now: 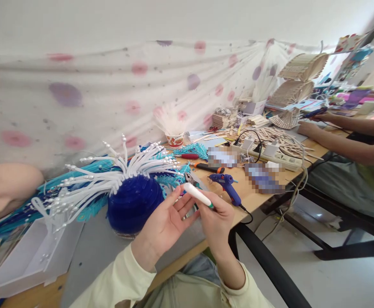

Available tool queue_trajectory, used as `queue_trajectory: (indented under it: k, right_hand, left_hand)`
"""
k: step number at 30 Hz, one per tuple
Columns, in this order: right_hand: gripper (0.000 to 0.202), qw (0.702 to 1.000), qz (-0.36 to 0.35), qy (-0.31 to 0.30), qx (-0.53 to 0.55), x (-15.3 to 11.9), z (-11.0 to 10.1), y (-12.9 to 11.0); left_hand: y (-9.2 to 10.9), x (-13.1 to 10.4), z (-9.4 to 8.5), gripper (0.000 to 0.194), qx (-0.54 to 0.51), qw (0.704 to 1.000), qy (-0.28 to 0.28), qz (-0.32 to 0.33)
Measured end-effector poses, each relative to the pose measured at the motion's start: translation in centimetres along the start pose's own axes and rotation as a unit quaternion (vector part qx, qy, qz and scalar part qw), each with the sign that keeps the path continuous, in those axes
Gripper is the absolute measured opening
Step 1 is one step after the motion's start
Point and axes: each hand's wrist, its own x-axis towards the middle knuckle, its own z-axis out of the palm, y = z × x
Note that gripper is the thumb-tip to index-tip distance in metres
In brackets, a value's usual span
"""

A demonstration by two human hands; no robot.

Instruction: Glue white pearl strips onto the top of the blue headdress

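In my right hand [217, 220] is a smooth, white, rod-shaped thing [197, 194] with a green part beside my fingers; its exact kind I cannot make out. My left hand [166, 222] is turned palm up with its fingers spread, close to the white thing's tip; whether they touch is unclear. Left of my hands stands a dark blue round headpiece [135, 205]. White fuzzy stems [110, 179] tipped with pearl beads fan out from its top. Just beyond my right hand a blue hot glue gun [226, 186] rests on the table.
A white tray [29, 265] sits at the left, near a mannequin head [9, 188]. Orange-black and red-handled tools [188, 156], a power strip [283, 159] and wooden sticks [283, 139] lie farther back. Another person's arms [344, 132] work at the right. A black armrest [270, 269] is beside me.
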Motion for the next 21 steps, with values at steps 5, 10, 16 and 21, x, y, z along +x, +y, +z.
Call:
queue_trajectory:
  k: [5, 10, 16, 21]
  right_hand:
    - [0.02, 1.0, -0.009, -0.027, 0.004, 0.6, 0.0, 0.6]
    - [0.02, 0.994, -0.033, -0.104, 0.004, 1.2, -0.4, 0.9]
    - [0.02, 0.983, -0.059, -0.173, -0.034, 0.9, -0.4, 0.8]
    - [0.018, 0.974, -0.057, -0.213, -0.054, 1.1, -1.0, 0.5]
  left_hand:
    - [-0.4, 0.3, -0.2, 0.032, -0.004, 0.999, -0.041, -0.021]
    - [-0.2, 0.5, -0.4, 0.039, 0.039, 0.998, -0.043, -0.01]
    - [-0.3, 0.4, 0.1, 0.042, 0.071, 0.997, -0.024, 0.016]
    - [-0.1, 0.6, -1.1, 0.025, 0.115, 0.989, -0.076, 0.05]
